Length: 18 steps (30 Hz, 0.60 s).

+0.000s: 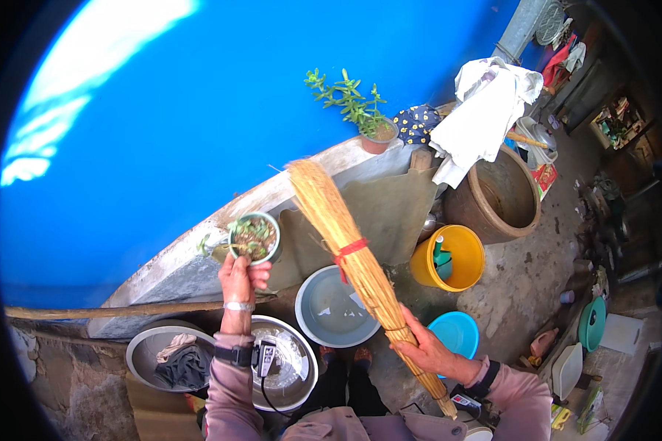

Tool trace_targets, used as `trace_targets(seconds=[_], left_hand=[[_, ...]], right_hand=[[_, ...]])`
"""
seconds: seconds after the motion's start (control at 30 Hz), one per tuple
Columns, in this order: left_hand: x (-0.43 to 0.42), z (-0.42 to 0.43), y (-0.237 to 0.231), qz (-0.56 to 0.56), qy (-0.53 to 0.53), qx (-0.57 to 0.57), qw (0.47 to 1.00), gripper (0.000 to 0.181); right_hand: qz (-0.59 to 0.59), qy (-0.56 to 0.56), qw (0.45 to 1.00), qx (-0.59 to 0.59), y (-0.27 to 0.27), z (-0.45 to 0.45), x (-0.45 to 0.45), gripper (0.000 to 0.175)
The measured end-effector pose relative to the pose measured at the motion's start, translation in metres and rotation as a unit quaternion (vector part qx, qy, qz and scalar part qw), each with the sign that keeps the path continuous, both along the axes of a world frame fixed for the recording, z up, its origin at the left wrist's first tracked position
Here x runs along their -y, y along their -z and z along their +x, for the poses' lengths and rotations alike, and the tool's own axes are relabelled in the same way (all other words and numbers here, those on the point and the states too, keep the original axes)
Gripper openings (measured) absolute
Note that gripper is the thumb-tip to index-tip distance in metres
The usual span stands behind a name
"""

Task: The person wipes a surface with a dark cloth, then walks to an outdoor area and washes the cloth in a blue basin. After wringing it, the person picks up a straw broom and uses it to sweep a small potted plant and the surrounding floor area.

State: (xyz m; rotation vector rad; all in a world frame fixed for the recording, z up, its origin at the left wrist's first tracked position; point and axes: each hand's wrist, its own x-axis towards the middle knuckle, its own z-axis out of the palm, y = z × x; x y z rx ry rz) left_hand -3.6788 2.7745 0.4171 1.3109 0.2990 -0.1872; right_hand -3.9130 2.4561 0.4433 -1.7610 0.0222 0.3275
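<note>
My left hand [244, 278] grips the near rim of a small round pot [278, 234] that holds soil and low succulent plants. The pot is at the ledge [171, 259] below a bright blue wall; whether it rests there I cannot tell. In my right hand [427, 344] is a straw broom [331, 215], held by its narrower bound handle. Its bristle end points up and left, towards the ledge, and a red tie wraps its middle. Farther along the ledge stands a potted jade-like succulent [378, 144], apart from both hands.
Below the ledge sit a grey-blue basin [303, 308] with water, a metal basin [309, 380], and a basin [135, 353] holding cloths. Rightward are a yellow bucket [477, 275], a blue basin [469, 325] and a large clay vat [474, 209] with white cloth [480, 110] beside it.
</note>
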Motion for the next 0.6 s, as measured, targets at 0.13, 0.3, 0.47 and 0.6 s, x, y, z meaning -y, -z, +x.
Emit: trace_targets(seconds=[0.13, 0.3, 0.47, 0.6], left_hand=[[0.033, 0.023, -0.003, -0.029, 0.010, 0.019, 0.999, 0.027], [0.032, 0.023, -0.010, -0.026, 0.006, 0.042, 0.999, 0.027], [-0.004, 0.008, -0.015, 0.013, -0.038, 0.054, 0.998, 0.027], [-0.031, -0.005, -0.021, 0.047, -0.077, 0.060, 0.994, 0.025]], right_hand=[[-0.017, 0.054, 0.998, 0.021, 0.012, 0.004, 0.010, 0.075], [0.072, 0.094, 0.991, -0.067, 0.045, 0.042, -0.004, 0.076], [0.061, -0.033, 0.997, -0.043, 0.062, 0.051, -0.042, 0.079], [0.074, -0.072, 0.995, 0.004, 0.053, 0.031, -0.041, 0.075]])
